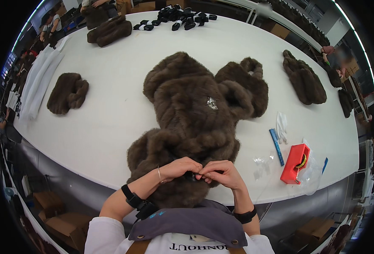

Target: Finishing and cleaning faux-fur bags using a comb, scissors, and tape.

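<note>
In the head view I see, at the bottom of the frame, the worker's grey apron [187,224] and two bare forearms reaching up, a black band on each wrist. At the lower centre, the left hand [177,169] and right hand [225,174] meet, their fingertips pinched closed on a small dark piece [190,176], too small for me to identify. It sits at the near part of a brown fur garment [187,118], which spreads from there up the centre of the white table [110,106]. A shiny clear patch [212,103] lies on the garment. To the lower right stands a red tape dispenser [292,169], and just left of it are a blue comb [276,147] and, higher, a white glove [281,127]. Another fur piece [259,93] touches the garment's right side. Farther off, a folded fur [57,93] lies at the left and a longer one [304,80] at the upper right. Near the far edge are a fur bundle [110,31] and, at top centre, a heap of black bundles [170,13]. A person in a pinkish top [329,50] works at the upper right.
</note>
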A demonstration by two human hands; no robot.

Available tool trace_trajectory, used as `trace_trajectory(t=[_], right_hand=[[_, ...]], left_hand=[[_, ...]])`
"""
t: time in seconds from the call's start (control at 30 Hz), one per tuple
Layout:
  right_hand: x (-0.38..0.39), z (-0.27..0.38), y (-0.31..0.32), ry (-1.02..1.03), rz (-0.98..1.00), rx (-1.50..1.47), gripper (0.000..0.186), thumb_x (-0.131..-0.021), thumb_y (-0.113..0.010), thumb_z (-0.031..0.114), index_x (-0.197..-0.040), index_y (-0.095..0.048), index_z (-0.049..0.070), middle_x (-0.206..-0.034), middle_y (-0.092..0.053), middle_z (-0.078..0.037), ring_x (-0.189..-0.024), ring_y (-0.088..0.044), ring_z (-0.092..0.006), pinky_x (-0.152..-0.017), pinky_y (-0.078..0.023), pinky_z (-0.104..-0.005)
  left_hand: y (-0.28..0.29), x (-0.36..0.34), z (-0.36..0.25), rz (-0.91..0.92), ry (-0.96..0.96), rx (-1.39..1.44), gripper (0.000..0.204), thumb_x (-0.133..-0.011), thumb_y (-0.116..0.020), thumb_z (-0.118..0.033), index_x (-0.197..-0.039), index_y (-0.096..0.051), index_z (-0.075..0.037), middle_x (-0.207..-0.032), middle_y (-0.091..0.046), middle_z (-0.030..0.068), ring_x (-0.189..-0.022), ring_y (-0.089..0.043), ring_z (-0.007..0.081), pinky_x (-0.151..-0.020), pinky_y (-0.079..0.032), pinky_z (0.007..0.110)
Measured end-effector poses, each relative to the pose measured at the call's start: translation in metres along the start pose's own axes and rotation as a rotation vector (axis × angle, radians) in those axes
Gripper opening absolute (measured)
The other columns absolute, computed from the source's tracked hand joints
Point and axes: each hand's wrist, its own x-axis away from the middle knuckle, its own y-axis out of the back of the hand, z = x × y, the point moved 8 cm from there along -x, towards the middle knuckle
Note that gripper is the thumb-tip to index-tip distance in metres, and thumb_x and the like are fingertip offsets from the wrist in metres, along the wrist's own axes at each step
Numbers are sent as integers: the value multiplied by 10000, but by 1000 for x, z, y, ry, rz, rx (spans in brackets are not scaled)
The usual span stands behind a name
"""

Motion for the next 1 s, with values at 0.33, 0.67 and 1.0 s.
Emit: trace_trajectory(t=[0.33,0.67,1.0], right_hand=[[74,-10,81,22,-513,-41,196,-800,-591,-38,-994,-620,-41,-875,-630,-91,-754,-607,-135,-671,-499,-243],[374,-21,293,-423,-1628,1085,233,-802,-602,177,-914,-637,-24,-796,-628,-113,-713,-594,-236,-676,-471,-328],[371,-21,285,15,-1690,655,179,-806,-638,148,-772,-575,-16,-1067,-505,-121,-953,-507,-180,-704,-433,-276]], left_hand=[[-1,-17,-16,-82,-74,-260,220,-883,-534,-174,-748,-612,-19,-702,-543,-31,-676,-454,45,-640,-369,202],[-34,-69,-8,-104,-65,-421,214,-858,-531,-157,-745,-630,-4,-684,-578,-4,-666,-474,54,-628,-384,213],[-38,-85,-11,-244,-7,-361,208,-857,-553,-151,-714,-617,-16,-680,-558,-35,-678,-461,41,-645,-370,203]])
